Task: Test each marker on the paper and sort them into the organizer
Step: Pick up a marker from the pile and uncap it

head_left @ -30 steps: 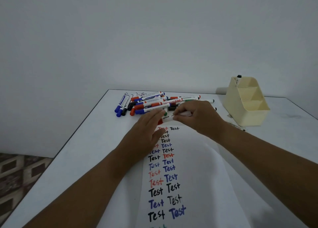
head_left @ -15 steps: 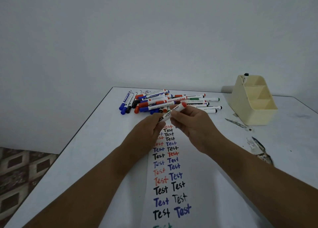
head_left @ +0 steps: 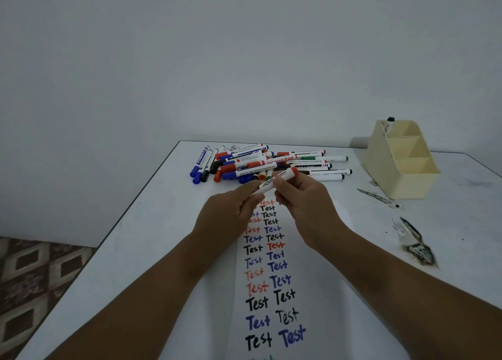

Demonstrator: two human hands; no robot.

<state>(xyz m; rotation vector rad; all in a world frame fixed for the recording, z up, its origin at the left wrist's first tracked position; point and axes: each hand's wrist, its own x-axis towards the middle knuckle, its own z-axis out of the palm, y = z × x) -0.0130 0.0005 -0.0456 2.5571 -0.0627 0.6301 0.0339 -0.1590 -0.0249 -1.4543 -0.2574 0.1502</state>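
Note:
Both hands hold one white marker with a red end (head_left: 275,182) above the top of the paper (head_left: 317,291). My left hand (head_left: 231,214) pinches its lower left end and my right hand (head_left: 304,199) grips its upper half just below the red end. The paper carries two columns of the word "Test" in red, black and blue. A pile of several markers (head_left: 260,162) lies just beyond the hands. The cream organizer (head_left: 402,161) stands at the back right with one black-capped marker (head_left: 390,124) in its rear compartment.
The white table (head_left: 141,245) has its left edge running diagonally, with patterned floor (head_left: 32,275) beyond it. Dark stains and scraps (head_left: 415,248) mark the table on the right, in front of the organizer. A plain wall rises behind.
The hands picked a red-ended marker out of the pile and lifted it over the paper; since half a second ago it has stayed between both hands, almost still.

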